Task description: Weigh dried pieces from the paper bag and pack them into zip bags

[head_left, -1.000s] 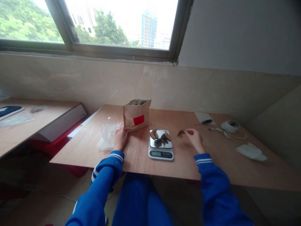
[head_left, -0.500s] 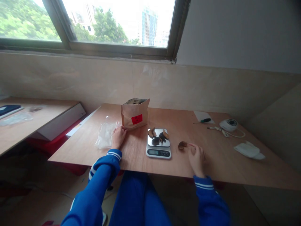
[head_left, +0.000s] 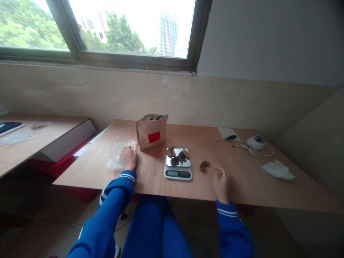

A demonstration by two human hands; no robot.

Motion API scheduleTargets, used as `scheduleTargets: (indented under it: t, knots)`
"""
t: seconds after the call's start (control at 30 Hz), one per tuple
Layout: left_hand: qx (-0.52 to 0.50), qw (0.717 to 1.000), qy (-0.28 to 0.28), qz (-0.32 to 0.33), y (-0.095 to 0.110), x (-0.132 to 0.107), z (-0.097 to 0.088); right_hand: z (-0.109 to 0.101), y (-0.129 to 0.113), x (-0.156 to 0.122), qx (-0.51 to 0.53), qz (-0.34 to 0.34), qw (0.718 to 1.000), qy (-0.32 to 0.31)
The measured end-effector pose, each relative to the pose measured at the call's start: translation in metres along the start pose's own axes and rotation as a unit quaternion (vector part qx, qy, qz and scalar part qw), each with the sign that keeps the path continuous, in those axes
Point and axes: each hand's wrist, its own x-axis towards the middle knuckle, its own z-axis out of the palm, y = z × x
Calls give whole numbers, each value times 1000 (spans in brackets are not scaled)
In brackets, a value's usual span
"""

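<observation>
My left hand (head_left: 129, 158) rests on the right part of a clear plastic bag (head_left: 114, 157), its fingers curled under. Whether it grips the plastic or something else, I cannot make out. My right hand (head_left: 222, 182) is closed on the table, right of a kitchen scale (head_left: 178, 175). A thin pinkish tip (head_left: 217, 168) points left from its fingers; I cannot tell whether it is a held thing or a finger. Just left of that tip lies a curled brown dried piece (head_left: 204, 165). Several tan and dark dried pieces (head_left: 175, 161) sit on the scale's shiny plate.
Behind the scale stands an open brown paper bag (head_left: 145, 138) with a red label. Farther right lie a screwdriver (head_left: 230, 137) on white paper, a white dome camera (head_left: 256, 142) with its cable, and a crumpled white wrapper (head_left: 278, 169). The tabletop's front edge is near my lap.
My left hand has moved left, away from the paper bag's base and farther onto the plastic bag. The fingers of my right hand have shifted slightly beside the brown piece. The view has turned a little.
</observation>
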Motion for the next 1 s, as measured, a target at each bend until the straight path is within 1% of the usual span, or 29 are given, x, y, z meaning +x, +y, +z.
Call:
scheduleTargets:
  t: [0.07,0.17,0.23,0.3,0.37,0.4,0.43,0.47,0.5,0.53,0.6,0.63,0.7,0.73,0.8,0.83,0.87,0.93,1.0]
  knots:
    - [-57,998,-5,-31,-1,6,-3,2,2,0,7,-2,1000,7]
    - [-119,990,15,-72,1,21,-13,3,3,0,16,-1,1000,14]
    - [-166,980,57,-95,6,32,-24,3,2,0,21,2,1000,19]
    - [-214,963,127,-100,15,38,-37,2,1,0,30,5,999,26]
    - [-277,933,217,-79,29,35,-52,0,1,1,43,6,998,36]
    - [-292,922,245,-66,37,31,-60,-1,-1,1,50,7,998,43]
    - [-310,910,272,-45,46,23,-67,-3,-4,1,58,7,997,49]
    - [-353,885,302,-4,55,14,-74,-5,-8,2,67,7,996,56]
    - [-389,863,321,32,65,2,-80,-8,-16,1,79,7,995,62]
    - [-410,852,318,67,75,-12,-85,-12,-28,1,96,9,993,62]
    - [-444,844,274,124,95,-44,-91,-21,-61,-3,149,14,988,42]
    - [-455,846,235,149,103,-63,-92,-26,-83,-6,192,12,981,10]
    - [-443,867,122,192,117,-101,-90,-35,-130,-12,278,-8,957,-82]
    - [-438,872,66,206,121,-119,-87,-38,-153,-14,312,-23,940,-133]
    - [-429,868,-57,244,126,-153,-80,-41,-190,-18,377,-22,903,-206]
    - [-433,858,-108,255,126,-167,-76,-41,-202,-19,402,-13,886,-232]
    - [-443,846,-146,257,125,-178,-73,-40,-210,-20,418,4,875,-244]
    - [-469,831,-178,241,122,-192,-67,-38,-215,-22,437,47,864,-246]
    - [-465,824,-200,253,117,-197,-65,-37,-210,-25,456,83,853,-241]
